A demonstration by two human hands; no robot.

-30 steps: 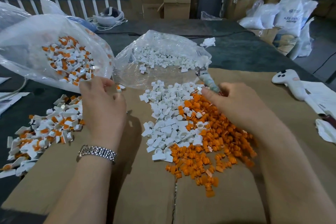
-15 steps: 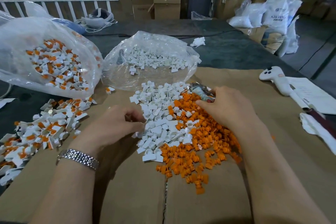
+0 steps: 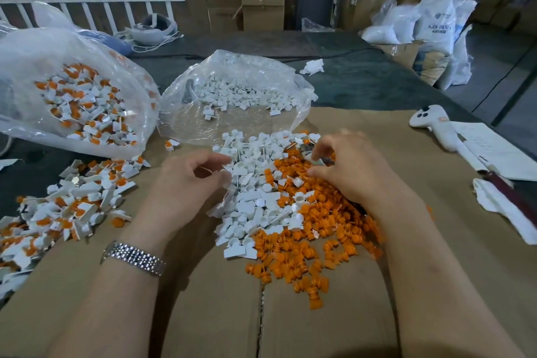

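Mid-frame, the left hand (image 3: 189, 186) touches white pieces (image 3: 255, 203) with curled fingers, grip unclear; the right hand (image 3: 351, 174) pinches a blurred grey tool (image 3: 315, 159).

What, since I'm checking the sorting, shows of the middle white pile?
The white pile is a heap of small plastic-looking pieces, round cups with flat tabs, lying every way on the cardboard. It runs from the mouth of the clear bag toward the person; its right side mingles with the orange pieces. The left hand, curled, touches its left edge; the right hand pinches a grey thing at its far right corner.
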